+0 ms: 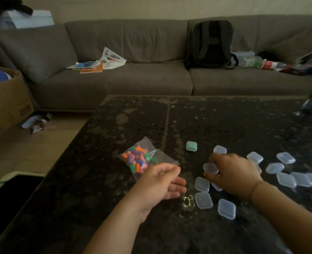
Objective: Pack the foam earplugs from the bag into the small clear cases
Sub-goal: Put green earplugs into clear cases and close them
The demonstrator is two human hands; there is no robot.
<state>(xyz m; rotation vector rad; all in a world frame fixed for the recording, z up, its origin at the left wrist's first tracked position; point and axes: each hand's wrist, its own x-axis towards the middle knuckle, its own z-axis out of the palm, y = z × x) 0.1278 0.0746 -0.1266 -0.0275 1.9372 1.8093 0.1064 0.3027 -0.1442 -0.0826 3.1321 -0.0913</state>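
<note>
On the dark table everything is laid out within easy reach of the two hands, and that looks like the reason it all sits near the front edge. Behind the table is one long grey sofa with one black backpack leaning on it, well away from the work.

The one clear bag lies flat on the left side, so the left hand can get to it. It is full of bright earplugs in orange, purple, green and blue. They are piled up, so I cannot count them.

The left hand is just beside the bag, at its near corner. Its thumb and first finger are close together at the bag's edge, but I cannot tell if they really pinch the plastic. The other fingers are loose.

The right hand reaches over the small clear cases. Its fingers curl around one case and hold it, I think to pick it up for filling.

The clear cases are spread out on the right so each is easy to grab. I count about thirteen, though the hand may hide more. They all look closed, and none shows earplugs inside, so the packing seems just begun.

One little green case sits alone, between the bag and the clear ones.
</note>
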